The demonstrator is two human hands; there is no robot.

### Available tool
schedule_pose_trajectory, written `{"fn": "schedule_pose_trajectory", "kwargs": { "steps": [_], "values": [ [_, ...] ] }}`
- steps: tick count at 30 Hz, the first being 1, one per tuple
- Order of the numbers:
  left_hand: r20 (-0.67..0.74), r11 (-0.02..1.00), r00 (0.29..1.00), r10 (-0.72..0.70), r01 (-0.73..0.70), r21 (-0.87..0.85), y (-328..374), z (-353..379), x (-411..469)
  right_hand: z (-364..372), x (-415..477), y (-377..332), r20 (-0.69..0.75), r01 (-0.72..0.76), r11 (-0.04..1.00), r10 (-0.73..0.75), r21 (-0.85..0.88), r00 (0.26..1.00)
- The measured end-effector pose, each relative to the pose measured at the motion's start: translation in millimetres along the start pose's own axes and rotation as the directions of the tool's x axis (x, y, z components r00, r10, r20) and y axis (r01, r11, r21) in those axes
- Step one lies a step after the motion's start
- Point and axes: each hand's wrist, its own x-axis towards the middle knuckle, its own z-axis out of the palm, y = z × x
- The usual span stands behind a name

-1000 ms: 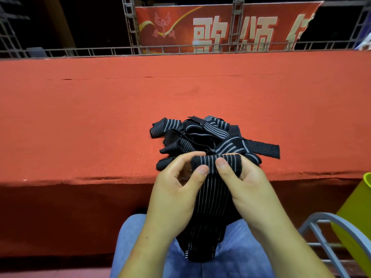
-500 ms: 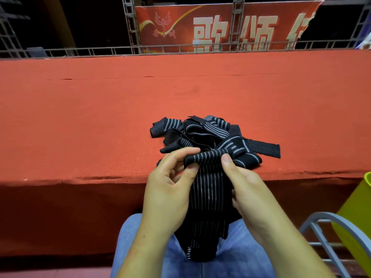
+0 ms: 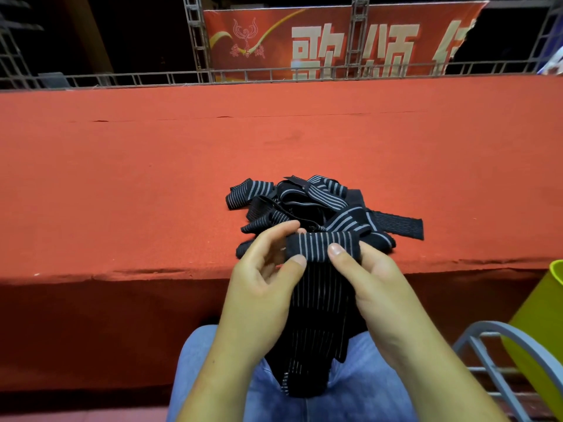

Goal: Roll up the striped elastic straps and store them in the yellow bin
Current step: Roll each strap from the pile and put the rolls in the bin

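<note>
Mid-roll on one strap (image 3: 323, 245): left hand (image 3: 262, 284) and right hand (image 3: 377, 281) both pinching its small rolled end just off the tabletop's (image 3: 137, 184) near edge, tail hanging over the lap (image 3: 359, 388). Next, probably: winding the tail in tight, then into the yellow bin (image 3: 545, 303) at right. Waiting by that edge: the pile (image 3: 307, 199). On the banner (image 3: 274, 44): 歌颂, rest cut off.

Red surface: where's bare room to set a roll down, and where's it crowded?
Bare: red surface left of the strap pile, the wide band behind it up to the metal railing, and right of the pile's loose end. Crowded: near edge at centre, where left hand and right hand pinch the strap roll just before the pile.
</note>
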Motion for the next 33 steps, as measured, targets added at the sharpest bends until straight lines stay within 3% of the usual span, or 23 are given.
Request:
{"fn": "schedule_pose_trajectory", "kwargs": {
  "steps": [4, 11, 20, 28, 33],
  "values": [
    [0.023, 0.998, 0.998, -0.058, 0.059, -0.027, -3.2, 2.3, 1.9, 0.2, -1.3, 0.3, 0.01, 0.061, 0.997, -0.061, -0.048, 0.998],
    [0.004, 1.0, 1.0, -0.021, 0.021, -0.01, -4.8, 1.6, 2.0, 4.2, -0.5, 0.7, 0.0, 0.117, 0.986, -0.117, -0.116, 0.993],
    [0.042, 0.958, 0.999, 0.02, -0.031, 0.285, -10.0, 5.3, 0.4, 6.3, 0.6, 1.1, 0.036, 0.11, 0.986, -0.106, -0.128, 0.994],
    [0.054, 0.988, 0.999, 0.007, -0.015, 0.152, -4.9, 1.3, 2.3, 1.9, 1.9, 0.0, -0.04, 0.142, 0.982, -0.147, -0.121, 0.988],
    [0.009, 0.994, 0.999, 0.048, -0.049, 0.098, -5.1, -0.4, 2.3, 2.4, -0.5, -0.6, -0.02, 0.027, 0.999, -0.027, -0.043, 0.999]
  ]
}}
